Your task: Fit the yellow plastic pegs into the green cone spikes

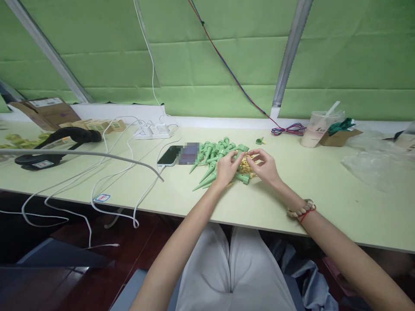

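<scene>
A pile of green cone-shaped plastic spikes lies on the pale green table, with a small heap of yellow pieces beside it. My left hand rests at the pile with its fingers pinched round the head of a green spike. My right hand sits just right of it, fingers curled over the yellow pieces and touching the same spike. What the right fingers grip is too small to make out. A bead bracelet is on my right wrist.
A phone lies left of the pile, with white cables and a power strip behind it. A black tool and cardboard boxes stand far left. A plastic cup, a small box and clear bags are on the right.
</scene>
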Demonstrator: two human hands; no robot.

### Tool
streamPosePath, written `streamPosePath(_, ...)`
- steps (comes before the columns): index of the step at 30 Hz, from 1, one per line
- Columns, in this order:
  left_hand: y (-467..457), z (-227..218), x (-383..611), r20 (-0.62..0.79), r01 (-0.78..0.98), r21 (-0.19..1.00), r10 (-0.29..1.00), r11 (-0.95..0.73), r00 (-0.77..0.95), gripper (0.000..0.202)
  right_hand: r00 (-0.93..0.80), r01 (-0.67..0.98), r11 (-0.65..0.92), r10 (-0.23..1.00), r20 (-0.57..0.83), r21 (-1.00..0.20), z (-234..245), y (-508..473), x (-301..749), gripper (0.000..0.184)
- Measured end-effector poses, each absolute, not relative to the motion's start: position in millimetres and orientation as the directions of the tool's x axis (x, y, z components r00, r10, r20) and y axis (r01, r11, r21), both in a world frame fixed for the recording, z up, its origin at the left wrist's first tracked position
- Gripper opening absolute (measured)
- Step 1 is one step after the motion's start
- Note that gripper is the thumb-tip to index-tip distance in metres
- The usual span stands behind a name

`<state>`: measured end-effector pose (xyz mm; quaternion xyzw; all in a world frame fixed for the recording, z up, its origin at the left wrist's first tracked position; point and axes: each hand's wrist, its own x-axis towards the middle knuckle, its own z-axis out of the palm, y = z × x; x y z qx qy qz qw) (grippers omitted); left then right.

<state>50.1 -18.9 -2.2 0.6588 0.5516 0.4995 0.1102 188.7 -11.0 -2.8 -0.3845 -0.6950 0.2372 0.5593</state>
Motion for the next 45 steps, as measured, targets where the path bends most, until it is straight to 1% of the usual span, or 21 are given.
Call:
streamPosePath(2,-17.6,-2.6,48.8,0.561,0.611,0.694,0.818,-0.381,-0.126,0.039,-0.105,0.156,0.476,0.879,0.465,-0.865,-0.4,-9.9,189.6,0.037)
streamPosePath(4,-17.3,-2.5,47.5,0.575,0.607,0.691,0.807,-0.392,-0.133,0.039,-0.13,0.065,0.322,0.941,0.312,-0.944,1.9,-9.1,190.7,0.04)
streamPosePath(6,-17.6,-2.1,46.6,0.576,0.604,0.691,0.808,-0.398,-0.125,0.04,-0.175,-0.026,0.168,0.97,0.17,-0.986,2.9,-8.2,191.8,0.037)
streamPosePath(8,-18.1,-1.7,46.2,0.571,0.595,0.694,0.813,-0.406,-0.112,0.042,-0.246,-0.124,0.052,0.966,0.081,-0.991,2.3,-7.1,192.4,0.031)
streamPosePath(10,-18.6,-1.5,46.2,0.57,0.584,0.699,0.814,-0.412,-0.109,0.044,-0.304,-0.207,-0.017,0.951,0.048,-0.978,1.0,-5.8,192.6,0.026)
streamPosePath(12,-18.8,-1.3,46.3,0.575,0.58,0.702,0.81,-0.414,-0.117,0.046,-0.328,-0.245,-0.048,0.944,0.037,-0.968,0.1,-4.5,192.6,0.023)
streamPosePath(17,-19.1,-1.4,47.1,0.601,0.598,0.667,0.795,-0.444,-0.08,0.045,-0.349,-0.234,-0.085,0.937,0.002,-0.968,2.4,-3.0,192.6,0.017)
streamPosePath(19,-19.4,-1.5,47.9,0.594,0.602,0.665,0.801,-0.442,-0.069,0.044,-0.317,-0.219,-0.067,0.949,0.005,-0.973,3.5,-3.7,192.0,0.02)
streamPosePath(21,-19.7,-1.6,48.7,0.578,0.61,0.668,0.814,-0.427,-0.062,0.043,-0.222,-0.176,0.03,0.973,0.07,-0.984,3.2,-4.9,190.7,0.022)
streamPosePath(23,-20.0,-1.6,49.5,0.564,0.62,0.663,0.825,-0.419,-0.046,0.043,-0.101,-0.075,0.22,0.969,0.227,-0.973,1.2,-6.1,189.0,0.02)
streamPosePath(25,-20.1,-1.5,49.8,0.561,0.627,0.652,0.827,-0.427,-0.021,0.044,-0.021,0.062,0.431,0.902,0.431,-0.9,-1.6,-6.8,187.6,0.019)
streamPosePath(27,-19.8,-1.3,49.7,0.561,0.622,0.651,0.828,-0.435,-0.008,0.045,0.016,0.149,0.549,0.83,0.557,-0.822,-4.1,-6.9,187.0,0.017)
streamPosePath(28,-19.5,-1.3,49.4,0.556,0.615,0.658,0.831,-0.434,-0.009,0.045,0.018,0.154,0.559,0.823,0.568,-0.815,-4.8,-6.9,187.0,0.017)
streamPosePath(30,-18.6,-1.3,48.4,0.549,0.597,0.68,0.836,-0.426,-0.028,0.045,-0.012,0.086,0.474,0.88,0.474,-0.877,-4.8,-6.4,187.5,0.018)
streamPosePath(33,-17.1,-1.7,46.6,0.555,0.582,0.697,0.829,-0.419,-0.068,0.045,-0.139,-0.078,0.184,0.971,0.193,-0.98,-2.7,-5.6,189.0,0.028)
streamPosePath(35,-16.7,-2.0,45.8,0.558,0.584,0.696,0.827,-0.418,-0.073,0.043,-0.258,-0.162,-0.008,0.966,0.034,-0.987,-0.9,-5.2,190.2,0.029)
streamPosePath(36,-16.7,-2.1,45.6,0.558,0.588,0.693,0.827,-0.418,-0.07,0.041,-0.316,-0.2,-0.084,0.949,-0.018,-0.976,-0.1,-5.1,190.8,0.026)
streamPosePath(39,-17.2,-2.3,46.2,0.568,0.605,0.677,0.82,-0.419,-0.069,0.038,-0.424,-0.33,-0.254,0.9,-0.097,-0.909,2.0,-5.6,191.7,0.011)
streamPosePath(41,-17.8,-2.1,47.2,0.568,0.62,0.669,0.82,-0.41,-0.072,0.037,-0.439,-0.391,-0.324,0.888,-0.135,-0.862,3.0,-6.1,191.4,0.007)
streamPosePath(43,-18.4,-1.7,48.3,0.558,0.632,0.667,0.827,-0.396,-0.071,0.037,-0.425,-0.399,-0.331,0.893,-0.147,-0.855,3.4,-6.6,190.5,0.007)
streamPosePath(45,-18.8,-1.1,49.0,0.547,0.641,0.662,0.835,-0.388,-0.06,0.036,-0.386,-0.367,-0.249,0.917,-0.097,-0.896,2.7,-7.1,189.5,0.003)
